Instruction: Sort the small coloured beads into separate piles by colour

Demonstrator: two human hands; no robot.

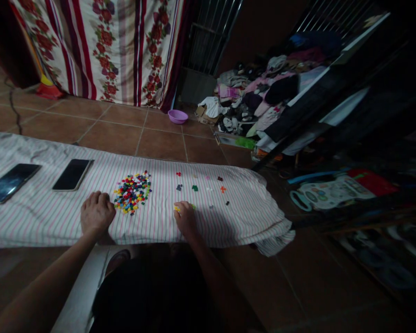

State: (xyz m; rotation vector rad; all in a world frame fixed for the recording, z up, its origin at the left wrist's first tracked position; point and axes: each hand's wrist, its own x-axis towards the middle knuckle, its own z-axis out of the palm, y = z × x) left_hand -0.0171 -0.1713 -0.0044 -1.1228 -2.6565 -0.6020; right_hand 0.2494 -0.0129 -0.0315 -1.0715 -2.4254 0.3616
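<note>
Where the right hand (186,218) rested at the striped surface (65,222), its fingers pointed away from the person and met a few yellow pieces (177,209), which showed at the left side of the fingertips. Those fingers were bent and drawn close together; whether they pinched a piece or only touched the yellow ones could not be told. Some lime-green pieces (193,206) peeped out on the other side of the same hand.

The mixed pile (133,192) of small coloured pieces lay to the left of the right fingers and a little farther from the person, with bare surface between. It sat between the two hands but much nearer the left hand (97,213), which was just beside the pile's near left edge, touching or not being too fine to tell. The pile made a rough oval, its long axis seeming to run away from the person and lean right at the far end. The left fingers were curled, knuckles up, their palm side hidden.

Beyond the right hand, small groups lay apart from one another: a grey group (179,187) ahead, a green group (194,188) right of it, an orange group (223,189) farther right
</note>
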